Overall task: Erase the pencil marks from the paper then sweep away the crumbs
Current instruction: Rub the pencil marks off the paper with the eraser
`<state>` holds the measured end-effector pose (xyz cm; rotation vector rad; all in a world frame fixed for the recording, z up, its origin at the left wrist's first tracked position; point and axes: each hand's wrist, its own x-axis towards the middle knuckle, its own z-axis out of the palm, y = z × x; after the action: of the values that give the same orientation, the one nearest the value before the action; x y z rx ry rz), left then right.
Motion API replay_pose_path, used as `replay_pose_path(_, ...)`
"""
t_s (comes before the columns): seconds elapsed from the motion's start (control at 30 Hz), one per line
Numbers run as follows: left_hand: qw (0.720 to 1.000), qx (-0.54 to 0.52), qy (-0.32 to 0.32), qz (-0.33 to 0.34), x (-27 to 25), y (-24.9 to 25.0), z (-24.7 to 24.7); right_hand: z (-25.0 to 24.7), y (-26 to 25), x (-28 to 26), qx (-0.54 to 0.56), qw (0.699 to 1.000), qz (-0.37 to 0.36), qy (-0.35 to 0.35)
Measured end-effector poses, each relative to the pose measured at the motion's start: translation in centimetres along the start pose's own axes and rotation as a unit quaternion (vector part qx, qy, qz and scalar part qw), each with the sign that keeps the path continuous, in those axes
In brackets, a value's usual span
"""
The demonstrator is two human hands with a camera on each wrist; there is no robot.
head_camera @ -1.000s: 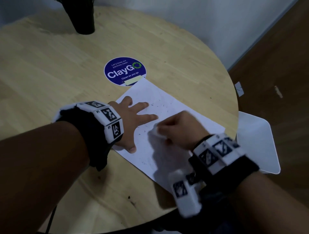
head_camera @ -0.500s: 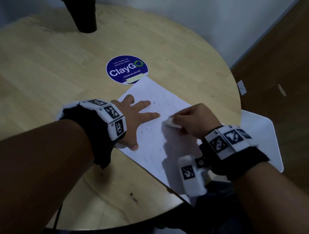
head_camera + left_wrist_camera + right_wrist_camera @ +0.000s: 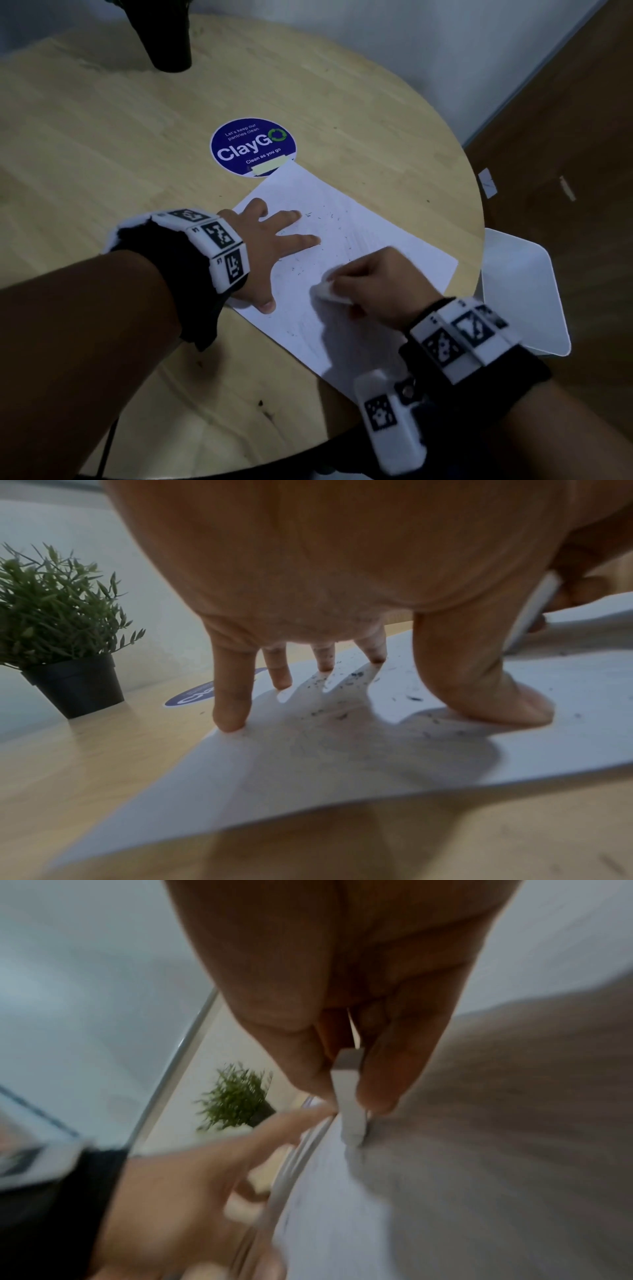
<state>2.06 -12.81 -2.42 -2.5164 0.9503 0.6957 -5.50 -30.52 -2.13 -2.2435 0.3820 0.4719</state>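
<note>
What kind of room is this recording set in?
Probably an office pantry or break area: a round wooden table bears a ClayGo sticker reading "Let's keep our pantries clean", beside a small potted plant.

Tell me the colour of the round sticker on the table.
Dark blue with white lettering, clearest in the head view: sticker.

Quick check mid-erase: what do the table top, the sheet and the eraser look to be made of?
Table top: pale wood or wood veneer, matte; grain streaks and a few dark knots show.
Sheet: thin white paper, matte; its near edge lifts off the table in the left wrist view.
Eraser: white block, probably rubber or vinyl, dull surface, square edges; right hand pinches it.
</note>
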Motion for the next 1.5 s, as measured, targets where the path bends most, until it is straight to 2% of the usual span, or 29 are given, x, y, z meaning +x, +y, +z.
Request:
replay_pose_path(0.1, 1.0, -0.007, -0.006, -0.001, 0.0, 0.0, -0.1, -1.8, 0.1, 1.4, 0.031, 0.995, 0.027, 0.091)
replay_pose_path(0.13, 1.0, -0.011, -0.009, 0.0, 0.1, -0.1, -0.1, -1.7, 0.1, 1.3, 0.028, 0.996, 0.026, 0.086)
replay_pose_path(0.23, 1.0, -0.007, -0.011, 0.003, 0.2, -0.2, -0.1, 0.1, 0.3, -0.2, 0.012, 1.0, 0.001, -0.013)
replay_pose_path(0.27, 1.0, -0.004, -0.011, 0.003, 0.3, -0.2, -0.1, 0.3, 0.2, -0.5, 0.017, 1.0, -0.002, -0.024)
replay_pose_path(0.37, 1.0, -0.006, -0.013, -0.005, 0.3, 0.1, -0.1, -1.0, 0.2, 1.0, 0.055, 0.996, 0.028, 0.057)
replay_pose_path(0.43, 1.0, -0.007, -0.012, -0.008, 0.3, 0.1, -0.2, -1.1, 0.1, 1.2, 0.044, 0.996, 0.024, 0.078)
replay_pose_path(0.57, 1.0, 0.004, -0.012, -0.008, 0.4, 0.1, -0.2, 0.8, -0.4, -0.2, 0.022, 0.999, -0.018, -0.018)
replay_pose_path(0.7, 1.0, -0.002, -0.011, -0.006, 0.3, 0.1, -0.2, -0.6, -0.8, 1.1, 0.031, 0.999, 0.009, 0.043)
replay_pose_path(0.73, 1.0, -0.005, -0.01, -0.006, 0.4, 0.1, -0.1, -0.5, -0.9, 0.9, 0.027, 0.999, 0.005, 0.034)
replay_pose_path(0.83, 1.0, -0.002, -0.005, -0.005, 0.4, -0.1, -0.1, 1.1, -1.2, -0.8, -0.013, 0.997, -0.038, -0.064)
replay_pose_path(0.87, 1.0, -0.002, -0.006, -0.004, 0.4, 0.0, -0.1, 1.3, -1.4, -1.1, -0.019, 0.996, -0.048, -0.075)
replay_pose_path(1.0, 1.0, -0.008, -0.005, -0.007, 0.2, 0.1, -0.1, -0.3, -1.4, 0.6, -0.002, 0.999, -0.007, 0.031)
replay_pose_path(1.03, 1.0, -0.009, -0.004, -0.007, 0.3, 0.0, -0.1, -0.2, -1.4, 0.5, -0.007, 1.0, -0.01, 0.026)
replay_pose_path(1.13, 1.0, -0.001, -0.005, -0.004, 0.4, -0.1, -0.1, 1.6, -1.7, -1.5, -0.044, 0.995, -0.057, -0.072)
replay_pose_path(1.17, 1.0, 0.0, -0.007, -0.005, 0.4, 0.0, -0.1, 1.8, -1.8, -1.9, -0.052, 0.993, -0.065, -0.082)
replay_pose_path(1.3, 1.0, -0.008, -0.014, -0.009, 0.3, 0.1, -0.2, 0.2, -1.5, 0.3, -0.021, 0.999, -0.017, 0.028)
replay_pose_path(1.37, 1.0, -0.012, -0.012, -0.008, 0.3, 0.0, -0.2, 0.5, -1.5, -0.1, -0.032, 0.999, -0.026, 0.005)
replay_pose_path(1.43, 1.0, -0.008, -0.008, -0.007, 0.4, 0.0, -0.2, 1.5, -1.7, -1.5, -0.054, 0.995, -0.052, -0.066)
replay_pose_path(1.5, 1.0, -0.004, -0.008, -0.009, 0.3, 0.1, -0.2, 1.4, -1.7, -1.5, -0.049, 0.995, -0.051, -0.07)
